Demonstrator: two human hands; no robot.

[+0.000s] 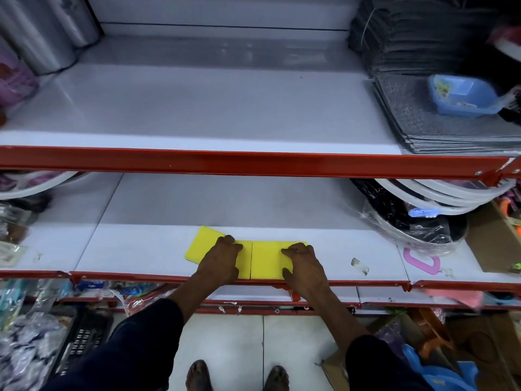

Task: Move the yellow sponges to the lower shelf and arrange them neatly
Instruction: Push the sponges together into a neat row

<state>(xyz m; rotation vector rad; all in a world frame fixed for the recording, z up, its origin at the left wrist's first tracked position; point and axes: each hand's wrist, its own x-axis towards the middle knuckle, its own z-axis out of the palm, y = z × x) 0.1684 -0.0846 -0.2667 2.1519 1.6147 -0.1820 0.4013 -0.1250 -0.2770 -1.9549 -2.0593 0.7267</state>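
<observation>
Three flat yellow sponges lie near the front edge of the lower shelf (158, 249). The left sponge (200, 244) is tilted, and its right corner goes under my left hand (222, 261). The middle sponge (245, 262) and the right sponge (266, 259) sit square, side by side and touching. My left hand lies on the middle sponge with its fingertips bent at its far left corner. My right hand (304, 265) presses on the right sponge, fingers curled on top and thumb at its near edge. The upper shelf (197, 108) holds no sponge.
Grey mats (428, 122) and a blue tub (462, 94) stand on the upper shelf's right, with silver rolls (42, 32) at its left. On the lower shelf, wrapped pans (408, 221) and a pink handle (421, 262) lie to the right, and packets (11, 230) to the left. A red rail (253, 162) fronts the upper shelf.
</observation>
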